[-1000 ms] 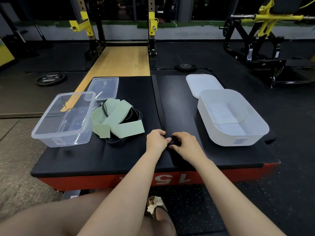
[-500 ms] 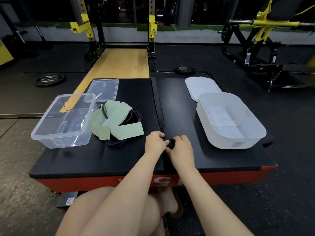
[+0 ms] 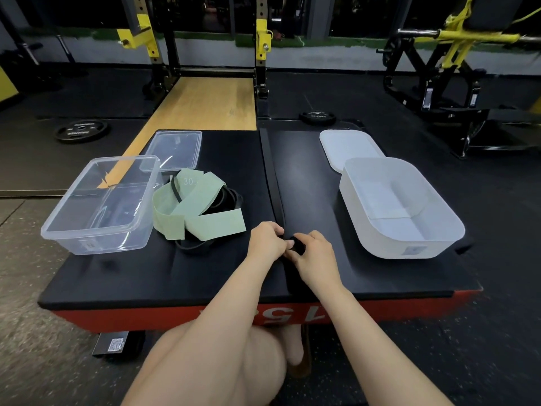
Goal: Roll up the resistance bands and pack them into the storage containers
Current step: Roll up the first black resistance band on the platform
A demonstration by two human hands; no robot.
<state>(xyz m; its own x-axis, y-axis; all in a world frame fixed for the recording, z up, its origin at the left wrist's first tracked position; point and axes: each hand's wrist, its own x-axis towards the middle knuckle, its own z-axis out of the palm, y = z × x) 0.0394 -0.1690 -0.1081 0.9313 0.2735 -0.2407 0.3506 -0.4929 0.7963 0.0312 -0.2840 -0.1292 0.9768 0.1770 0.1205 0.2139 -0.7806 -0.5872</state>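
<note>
We pinch a small black band roll between our left hand and right hand, near the table's front edge. It looks tightly wound, though dim light hides detail. Easing either grip could let it spring loose.

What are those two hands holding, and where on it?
Both the left hand and the right hand pinch a black resistance band at its rolled-up end; the unrolled part lies on the black mat.

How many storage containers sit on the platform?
2: a clear container at the left edge, and a white container on the right. Each has its lid lying behind it.
</note>
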